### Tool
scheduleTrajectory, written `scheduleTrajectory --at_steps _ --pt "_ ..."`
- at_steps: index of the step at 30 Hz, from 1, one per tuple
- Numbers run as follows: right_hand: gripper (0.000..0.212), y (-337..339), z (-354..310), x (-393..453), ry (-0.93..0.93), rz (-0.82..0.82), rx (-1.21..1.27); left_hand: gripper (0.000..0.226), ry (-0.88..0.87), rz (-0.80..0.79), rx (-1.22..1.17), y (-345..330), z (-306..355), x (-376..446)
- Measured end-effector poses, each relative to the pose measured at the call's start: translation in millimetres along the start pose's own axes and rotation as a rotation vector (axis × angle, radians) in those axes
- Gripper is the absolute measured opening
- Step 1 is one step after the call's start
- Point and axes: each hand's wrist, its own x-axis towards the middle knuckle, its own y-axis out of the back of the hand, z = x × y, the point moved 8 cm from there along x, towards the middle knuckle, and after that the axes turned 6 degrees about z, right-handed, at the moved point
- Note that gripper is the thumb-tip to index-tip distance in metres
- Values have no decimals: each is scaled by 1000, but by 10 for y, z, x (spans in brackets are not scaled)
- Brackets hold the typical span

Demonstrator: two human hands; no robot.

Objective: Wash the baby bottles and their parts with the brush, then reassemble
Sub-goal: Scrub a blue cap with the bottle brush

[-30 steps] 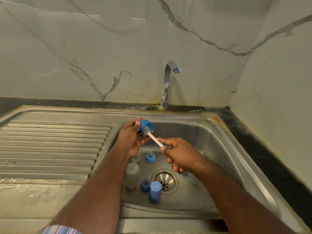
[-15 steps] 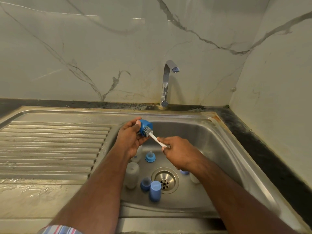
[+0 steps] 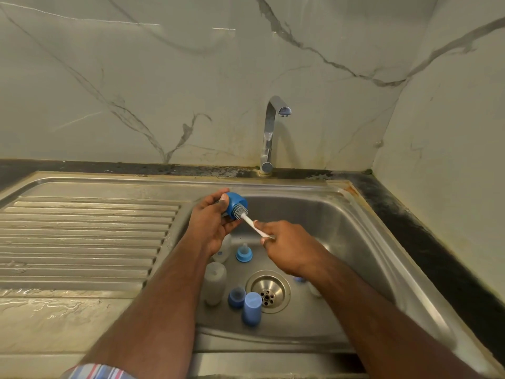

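Over the sink [image 3: 369, 242], your left hand [image 3: 210, 228] gripped the cap [image 3: 235, 205]. Your right hand [image 3: 287, 247] pinched the brush [image 3: 252, 224] inside it. A hard push could have knocked the cap loose.

My left hand [image 3: 210, 225] holds a cap [image 3: 234, 204] above the sink [image 3: 355, 242], at its back left corner. My right hand [image 3: 284, 247], just to the right, pokes a brush [image 3: 247, 218] into the cap. Below, in the basin, two bottles [image 3: 215, 283] lie left of the drain [image 3: 268, 291], with small parts beside them. The tap [image 3: 270, 132] stands behind; the draining board [image 3: 82, 242] lies left.
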Motion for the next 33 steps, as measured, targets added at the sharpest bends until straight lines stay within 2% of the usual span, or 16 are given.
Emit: scheduleTrajectory --at_steps 3,6,9,11,14,17,20,23,25,29,33 --pt "45 54 45 -22 -10 49 162 24 14 15 -23 8 -5 10" --pt "46 88 46 -11 48 161 -77 26 19 15 -28 13 -15 20" --pt "50 30 21 -5 56 150 -219 28 11 8 -18 -2 0 8" --pt "51 -21 -2 7 44 72 -134 28 8 7 -22 -7 10 9" --pt "46 -33 28 -5 -16 -37 169 28 11 18 -40 9 13 13" --pt "42 40 82 -39 -63 -24 308 27 15 48 -66 40 12 20" --pt "44 126 63 -22 8 124 46 27 11 47 -52 23 1 13" --pt "50 11 -5 -27 28 123 -157 27 5 29 -14 -6 -2 -6" --pt "50 -63 -25 -30 11 28 -49 28 0 23 -12 0 7 0" --pt "43 -39 80 -57 -127 -128 430 29 -6 25 -62 0 40 -4" --pt "43 17 176 -89 -152 -122 503 30 -30 119 -145 104 85 26"
